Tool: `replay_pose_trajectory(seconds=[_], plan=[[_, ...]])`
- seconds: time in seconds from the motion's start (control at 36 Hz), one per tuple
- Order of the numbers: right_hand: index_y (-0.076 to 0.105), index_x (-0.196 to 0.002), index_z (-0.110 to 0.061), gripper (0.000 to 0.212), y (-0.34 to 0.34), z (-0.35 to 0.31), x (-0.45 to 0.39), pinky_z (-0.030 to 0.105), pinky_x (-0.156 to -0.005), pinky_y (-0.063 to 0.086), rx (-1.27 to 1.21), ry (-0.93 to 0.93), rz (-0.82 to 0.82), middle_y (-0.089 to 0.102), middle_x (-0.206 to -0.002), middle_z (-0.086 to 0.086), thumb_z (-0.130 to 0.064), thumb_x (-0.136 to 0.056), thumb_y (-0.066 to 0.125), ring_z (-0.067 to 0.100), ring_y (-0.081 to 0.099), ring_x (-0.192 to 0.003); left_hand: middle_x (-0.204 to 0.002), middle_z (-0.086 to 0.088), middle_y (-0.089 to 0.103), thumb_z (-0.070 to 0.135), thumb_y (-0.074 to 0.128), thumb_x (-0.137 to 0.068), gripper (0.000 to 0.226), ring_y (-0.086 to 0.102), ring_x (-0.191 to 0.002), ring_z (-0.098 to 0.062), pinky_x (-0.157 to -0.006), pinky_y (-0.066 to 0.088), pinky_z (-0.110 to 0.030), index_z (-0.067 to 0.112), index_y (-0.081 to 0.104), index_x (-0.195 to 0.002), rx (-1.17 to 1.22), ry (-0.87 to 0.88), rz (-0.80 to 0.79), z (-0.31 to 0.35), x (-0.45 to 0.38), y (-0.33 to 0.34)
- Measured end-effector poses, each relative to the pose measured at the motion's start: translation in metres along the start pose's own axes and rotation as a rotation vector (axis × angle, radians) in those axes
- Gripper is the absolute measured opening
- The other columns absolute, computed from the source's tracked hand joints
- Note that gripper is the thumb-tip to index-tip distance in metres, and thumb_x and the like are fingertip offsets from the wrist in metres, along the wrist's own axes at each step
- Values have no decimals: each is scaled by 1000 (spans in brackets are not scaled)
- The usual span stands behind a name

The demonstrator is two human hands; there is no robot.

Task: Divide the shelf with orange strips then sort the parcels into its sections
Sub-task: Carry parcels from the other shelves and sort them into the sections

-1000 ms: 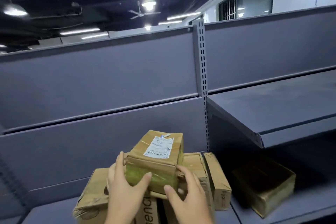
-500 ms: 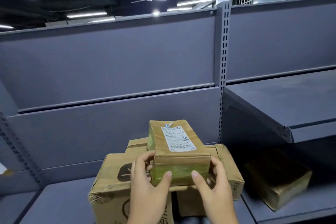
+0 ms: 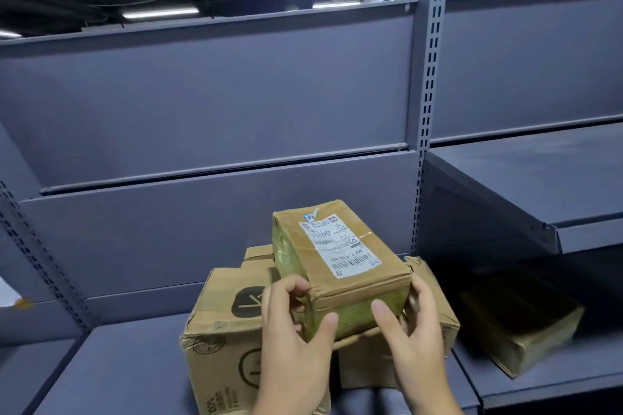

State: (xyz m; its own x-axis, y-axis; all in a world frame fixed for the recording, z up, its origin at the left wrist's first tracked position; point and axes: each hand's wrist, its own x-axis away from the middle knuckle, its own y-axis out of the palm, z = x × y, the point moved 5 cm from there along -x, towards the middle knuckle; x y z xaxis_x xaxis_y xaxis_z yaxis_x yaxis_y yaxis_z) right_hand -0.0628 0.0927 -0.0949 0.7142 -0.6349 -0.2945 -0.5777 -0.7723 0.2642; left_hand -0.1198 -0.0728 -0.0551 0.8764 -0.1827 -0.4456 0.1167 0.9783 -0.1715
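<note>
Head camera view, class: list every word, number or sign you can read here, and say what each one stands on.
"862-E14-06-080" or close, upside down: white shipping label on the small parcel both hands hold.
"E14": same label.
Handwritten digits, barcode, fine print on the label: unreadable.
Black square logo, round stamp: the large carton, no words legible.
Letters at the carton's bottom edge: cut off.

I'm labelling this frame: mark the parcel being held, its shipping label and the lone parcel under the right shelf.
held parcel [image 3: 357,310], head view, green taped front face
shipping label [image 3: 340,248], head view, label middle
lone parcel [image 3: 526,330], head view, top face
</note>
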Motion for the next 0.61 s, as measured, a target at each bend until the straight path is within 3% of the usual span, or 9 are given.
replay_pose_trajectory(seconds=[0.06, 0.14, 0.19, 0.25, 0.31, 0.39, 0.44, 0.53, 0.61], plan=[[55, -126, -21, 48, -2, -3, -1, 14, -70, 54, -29, -22, 24, 74, -110, -10, -15, -82, 75, 6, 70, -98, -109, 13, 56, 39, 69, -63, 41, 59, -96, -14, -80, 49, -40, 46, 59, -102, 45, 26, 8, 3, 6, 0], [55, -126, -23, 49, -3, -6, -3, 14, -72, 55, -117, -12, 75, 73, -113, -2, -22, -81, 73, 5, 70, -100, -107, 10, 61, 42, 65, -72, 29, 61, -92, -11, -77, 51, -28, 41, 69, -100, 162, 71, 6, 8, 14, -1], [56, -125, -24, 55, -3, -8, -4, 16, -78, 55, -155, 1, 110, 72, -115, 0, -42, -79, 79, 6, 69, -103, -108, 8, 65, 37, 64, -82, 20, 62, -98, -11, -82, 49, -19, 37, 73, -100, 151, 133, 13, 12, 17, -3], [58, -121, -30, 72, -2, -9, -4, 21, -85, 56, -137, 14, 156, 72, -117, 0, -66, -64, 84, 8, 69, -105, -106, 9, 67, 25, 65, -88, 17, 63, -99, -11, -84, 46, -13, 35, 74, -97, 96, 176, 17, 13, 18, -4], [59, -115, -34, 72, -2, -7, -4, 32, -92, 56, -111, 28, 210, 72, -117, 2, -71, -57, 81, 14, 68, -107, -103, 9, 67, 27, 68, -86, 14, 64, -97, -12, -82, 47, -14, 35, 75, -95, 62, 194, 10, 14, 17, -5], [60, -107, -33, 56, -3, -4, -6, 46, -94, 54, -114, 47, 276, 72, -113, 9, -60, -61, 78, 25, 69, -106, -101, 9, 68, 33, 68, -80, 14, 65, -96, -13, -82, 46, -13, 36, 75, -92, 48, 205, -12, 15, 17, -5], [59, -104, -29, 50, -4, -3, -8, 45, -90, 52, -132, 56, 316, 71, -110, 14, -52, -64, 79, 27, 68, -100, -99, 9, 68, 33, 69, -79, 15, 66, -95, -12, -80, 46, -12, 35, 76, -91, 37, 202, -28, 15, 17, -5], [56, -102, -23, 30, -6, -3, -10, 29, -76, 54, -133, 59, 363, 68, -98, 13, -23, -80, 77, 20, 64, -88, -100, 12, 67, 34, 70, -76, 19, 66, -93, -12, -80, 47, -14, 39, 75, -94, 3, 195, -43, 12, 17, -8], [55, -102, -16, 21, -10, -3, -13, 13, -59, 50, -120, 62, 384, 66, -84, 0, -2, -91, 67, 5, 62, -70, -112, 14, 63, 39, 72, -70, 41, 64, -98, -15, -84, 51, -26, 49, 67, -110, 2, 97, -42, 2, 12, -16]])
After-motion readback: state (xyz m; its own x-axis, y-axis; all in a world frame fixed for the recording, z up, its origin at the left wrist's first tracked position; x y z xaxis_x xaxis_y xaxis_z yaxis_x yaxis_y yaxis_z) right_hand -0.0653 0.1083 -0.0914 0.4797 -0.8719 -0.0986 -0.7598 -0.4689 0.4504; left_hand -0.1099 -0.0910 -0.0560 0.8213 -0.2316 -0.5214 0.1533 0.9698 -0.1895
